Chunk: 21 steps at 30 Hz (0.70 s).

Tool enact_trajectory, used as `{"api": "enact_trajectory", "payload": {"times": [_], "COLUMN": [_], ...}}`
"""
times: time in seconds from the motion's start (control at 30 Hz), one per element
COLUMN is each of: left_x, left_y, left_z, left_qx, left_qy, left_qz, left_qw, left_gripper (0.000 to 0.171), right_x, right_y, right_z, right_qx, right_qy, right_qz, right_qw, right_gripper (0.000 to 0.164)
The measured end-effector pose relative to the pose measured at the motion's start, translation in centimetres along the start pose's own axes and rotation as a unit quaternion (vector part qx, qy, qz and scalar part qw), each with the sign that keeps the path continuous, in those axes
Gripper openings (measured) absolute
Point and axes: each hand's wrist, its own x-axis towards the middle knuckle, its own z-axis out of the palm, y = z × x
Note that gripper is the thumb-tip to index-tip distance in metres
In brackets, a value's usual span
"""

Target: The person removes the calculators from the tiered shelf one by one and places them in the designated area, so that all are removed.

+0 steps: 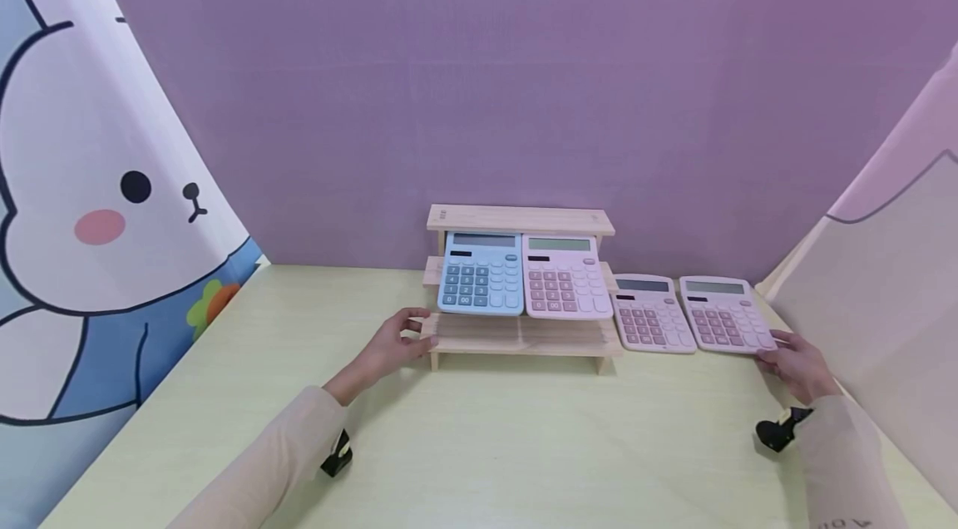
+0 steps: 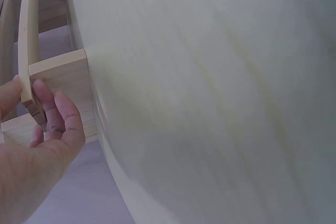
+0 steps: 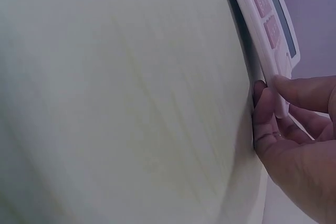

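Both forearms are reached forward over the counter (image 1: 486, 446) from the near edge, set well apart, with pale sleeves (image 1: 262, 450) ending near the wrists. A small black device (image 1: 338, 454) is seen below the left wrist and another (image 1: 778, 432) beside the right.

The right-hand calculator (image 1: 726, 315), pink, is gripped at its near right corner by the right hand (image 1: 799, 367); its body lies ahead and to the left of that hand. In the head view the fingers are partly hidden; in the right wrist view the thumb is shown on the upper face and the fingers curled beneath, with a dark gap between calculator and counter.

The rack (image 1: 516, 333), wooden and tiered, is gripped at the left end of its lowest board by the left hand (image 1: 389, 346). In the left wrist view the board end is shown between thumb and fingers, beside the supporting leg, a contact seen less clearly from the head.

A second pink calculator (image 1: 654, 314) lies on the counter between the rack and the gripped one. On the rack, beyond the lowest board, a blue calculator (image 1: 481, 274) and a third pink calculator (image 1: 566, 278) are held side by side, tilted, blue at left. Behind, a purple wall (image 1: 479, 96) is seen.
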Motion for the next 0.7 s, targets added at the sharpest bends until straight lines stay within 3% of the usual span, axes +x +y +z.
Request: {"api": "enact_trajectory", "payload": {"times": [0.37, 0.7], "left_x": [-0.02, 0.01], "left_y": [0.10, 0.01], "left_z": [0.00, 0.01], "left_qx": [0.000, -0.005], "left_qy": [-0.004, -0.001], "left_qz": [0.009, 0.007], "left_qw": [1.0000, 1.0000], "left_gripper": [0.054, 0.054], "right_x": [0.58, 0.64], "right_y": [0.44, 0.50], "right_z": [-0.36, -0.49], "right_qx": [-0.088, -0.127], "right_qy": [0.004, -0.008], "right_qz": [-0.008, -0.022], "right_qw": [0.996, 0.992], "right_gripper": [0.076, 0.071]}}
